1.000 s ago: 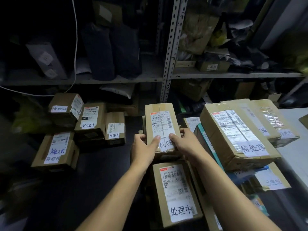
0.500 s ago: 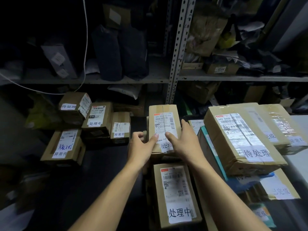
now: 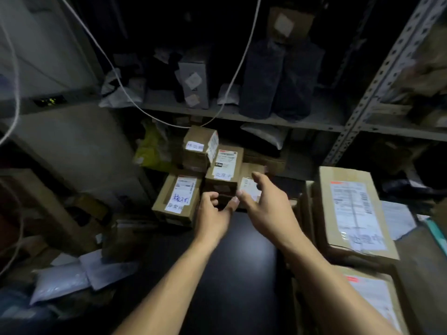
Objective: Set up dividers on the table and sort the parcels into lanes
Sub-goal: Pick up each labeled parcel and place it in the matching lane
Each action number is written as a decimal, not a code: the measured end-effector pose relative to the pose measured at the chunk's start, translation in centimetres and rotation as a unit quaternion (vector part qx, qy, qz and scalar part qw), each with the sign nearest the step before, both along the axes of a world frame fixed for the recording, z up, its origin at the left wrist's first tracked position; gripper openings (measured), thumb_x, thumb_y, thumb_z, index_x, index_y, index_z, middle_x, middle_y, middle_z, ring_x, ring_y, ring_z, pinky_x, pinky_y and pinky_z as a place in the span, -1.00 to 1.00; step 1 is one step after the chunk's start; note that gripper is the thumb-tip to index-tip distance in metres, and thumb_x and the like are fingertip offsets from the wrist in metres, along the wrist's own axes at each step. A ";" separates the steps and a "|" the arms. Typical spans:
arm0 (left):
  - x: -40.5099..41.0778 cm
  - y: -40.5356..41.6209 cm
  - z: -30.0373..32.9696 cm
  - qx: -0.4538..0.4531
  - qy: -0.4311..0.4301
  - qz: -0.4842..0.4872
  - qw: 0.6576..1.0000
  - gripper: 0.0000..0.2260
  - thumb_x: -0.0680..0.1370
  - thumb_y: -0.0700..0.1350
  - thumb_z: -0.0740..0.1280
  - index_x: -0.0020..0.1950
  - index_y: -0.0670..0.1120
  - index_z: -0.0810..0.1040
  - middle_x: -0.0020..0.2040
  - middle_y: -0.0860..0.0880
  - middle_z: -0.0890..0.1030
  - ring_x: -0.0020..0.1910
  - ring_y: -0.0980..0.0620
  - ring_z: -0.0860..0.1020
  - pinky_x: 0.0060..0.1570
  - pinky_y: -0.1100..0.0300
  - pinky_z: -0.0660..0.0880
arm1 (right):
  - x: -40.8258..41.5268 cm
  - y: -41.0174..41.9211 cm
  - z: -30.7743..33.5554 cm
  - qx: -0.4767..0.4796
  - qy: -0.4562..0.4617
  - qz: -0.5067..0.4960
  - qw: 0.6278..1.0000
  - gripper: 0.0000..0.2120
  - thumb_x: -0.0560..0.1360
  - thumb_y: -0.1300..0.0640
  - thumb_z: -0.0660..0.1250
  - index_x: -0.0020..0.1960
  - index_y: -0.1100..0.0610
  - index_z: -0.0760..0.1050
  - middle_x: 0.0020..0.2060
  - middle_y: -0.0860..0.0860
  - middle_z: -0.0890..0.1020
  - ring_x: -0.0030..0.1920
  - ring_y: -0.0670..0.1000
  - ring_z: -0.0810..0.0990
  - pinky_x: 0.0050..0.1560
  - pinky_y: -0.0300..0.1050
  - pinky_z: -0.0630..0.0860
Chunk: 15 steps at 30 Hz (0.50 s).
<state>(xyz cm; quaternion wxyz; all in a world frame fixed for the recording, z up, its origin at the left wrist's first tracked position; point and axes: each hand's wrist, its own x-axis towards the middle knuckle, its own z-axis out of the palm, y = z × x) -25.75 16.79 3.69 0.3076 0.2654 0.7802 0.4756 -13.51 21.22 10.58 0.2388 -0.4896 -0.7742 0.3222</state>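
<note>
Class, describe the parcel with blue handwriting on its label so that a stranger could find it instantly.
Look below the metal shelf, at the cluster of brown boxes on the dark table. The parcel is the front-left box, left of the left hand. Only its label has blue handwriting.

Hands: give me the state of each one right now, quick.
Left hand: fingers loosely curled, holding nothing.
Right hand: open, fingers spread, holding nothing.

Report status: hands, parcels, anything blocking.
Left hand and right hand empty, reaching toward the parcel cluster. Dark tabletop; no dividers visible. Nothing blocking.
</note>
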 end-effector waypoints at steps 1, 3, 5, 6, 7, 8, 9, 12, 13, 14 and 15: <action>-1.7 -0.2 -0.6 -0.005 0.000 0.006 1.000 -0.53 0.45 0.12 0.47 0.26 -0.02 0.43 0.17 -0.01 0.53 0.15 -0.01 0.55 0.07 0.13 0.47 | -1.8 -0.1 -0.7 -0.012 -0.001 0.002 1.000 -0.42 0.55 -0.03 0.37 0.50 0.11 0.31 0.38 0.04 0.51 0.38 0.02 0.45 0.22 -0.21 0.34; -4.4 -0.5 -1.5 -0.012 0.005 0.011 1.000 -0.54 0.44 0.15 0.46 0.23 -0.01 0.44 0.16 -0.01 0.55 0.14 0.01 0.55 0.03 0.17 0.46 | -4.5 0.1 -2.1 -0.041 -0.004 0.007 0.999 -0.44 0.55 -0.05 0.37 0.47 0.12 0.34 0.35 0.05 0.54 0.37 0.05 0.47 0.22 -0.19 0.38; -7.8 -0.7 -2.6 -0.022 0.012 0.023 0.999 -0.54 0.43 0.18 0.46 0.20 -0.01 0.44 0.14 0.00 0.55 0.11 0.01 0.55 0.05 0.12 0.48 | -7.6 0.4 -4.3 -0.072 -0.010 0.013 0.997 -0.47 0.54 -0.07 0.37 0.43 0.12 0.39 0.31 0.05 0.57 0.35 0.07 0.50 0.25 -0.14 0.43; -9.4 -0.7 -3.2 -0.027 0.015 0.028 0.999 -0.53 0.43 0.18 0.46 0.21 -0.02 0.45 0.13 0.00 0.55 0.11 0.00 0.55 0.09 0.10 0.49 | -9.0 0.6 -5.5 -0.086 -0.018 0.015 0.996 -0.47 0.54 -0.08 0.37 0.42 0.12 0.40 0.31 0.05 0.57 0.35 0.08 0.50 0.27 -0.11 0.44; -11.0 -0.6 -3.8 -0.030 0.015 0.033 0.999 -0.51 0.43 0.18 0.46 0.23 -0.04 0.45 0.13 0.00 0.54 0.11 -0.01 0.56 0.12 0.08 0.50 | -10.3 0.8 -6.7 -0.101 -0.028 0.014 0.994 -0.45 0.54 -0.09 0.36 0.44 0.12 0.39 0.32 0.05 0.57 0.36 0.08 0.49 0.28 -0.12 0.43; -12.6 -0.6 -4.5 -0.032 0.012 0.036 0.999 -0.49 0.43 0.17 0.47 0.24 -0.07 0.46 0.13 0.00 0.55 0.11 -0.01 0.57 0.14 0.06 0.50 | -11.5 1.0 -8.0 -0.118 -0.039 0.009 0.992 -0.44 0.54 -0.10 0.36 0.45 0.13 0.38 0.33 0.06 0.56 0.36 0.08 0.49 0.25 -0.17 0.41; -14.1 -0.5 -5.2 -0.032 0.008 0.039 0.999 -0.50 0.43 0.15 0.48 0.23 -0.08 0.46 0.13 -0.03 0.57 0.10 -0.03 0.58 0.14 0.03 0.52 | -12.7 1.3 -9.3 -0.140 -0.045 0.004 0.989 -0.44 0.54 -0.10 0.36 0.45 0.14 0.38 0.32 0.07 0.56 0.36 0.08 0.49 0.21 -0.21 0.38; -18.3 0.0 -7.7 -0.047 0.014 0.042 0.998 -0.54 0.44 0.11 0.49 0.19 -0.11 0.47 0.11 -0.06 0.61 0.07 -0.05 0.61 0.10 0.00 0.54 | -15.6 2.1 -13.3 -0.247 -0.041 -0.005 0.968 -0.42 0.55 -0.08 0.36 0.46 0.19 0.36 0.33 0.09 0.56 0.34 0.09 0.50 0.33 -0.05 0.43; -19.5 0.2 -8.8 -0.062 0.029 0.039 0.997 -0.53 0.44 0.10 0.49 0.21 -0.12 0.47 0.11 -0.05 0.60 0.10 -0.07 0.59 0.12 0.03 0.53 | -16.5 2.4 -14.6 -0.276 -0.040 -0.011 0.960 -0.41 0.56 -0.07 0.35 0.47 0.21 0.34 0.35 0.11 0.54 0.35 0.10 0.49 0.35 0.03 0.44; -20.7 0.5 -9.9 -0.082 0.045 0.036 0.995 -0.50 0.45 0.10 0.48 0.26 -0.13 0.46 0.16 -0.07 0.57 0.17 -0.10 0.56 0.16 0.04 0.49 | -17.2 2.6 -15.8 -0.296 -0.042 -0.022 0.954 -0.40 0.57 -0.06 0.34 0.49 0.22 0.31 0.37 0.12 0.52 0.37 0.11 0.48 0.36 0.06 0.43; -21.9 0.8 -11.0 -0.101 0.058 0.032 0.993 -0.45 0.46 0.10 0.47 0.33 -0.14 0.43 0.24 -0.12 0.51 0.25 -0.13 0.50 0.23 0.04 0.45 | -17.8 2.8 -16.9 -0.311 -0.045 -0.033 0.949 -0.39 0.58 -0.05 0.33 0.50 0.23 0.28 0.39 0.13 0.50 0.38 0.12 0.47 0.37 0.08 0.42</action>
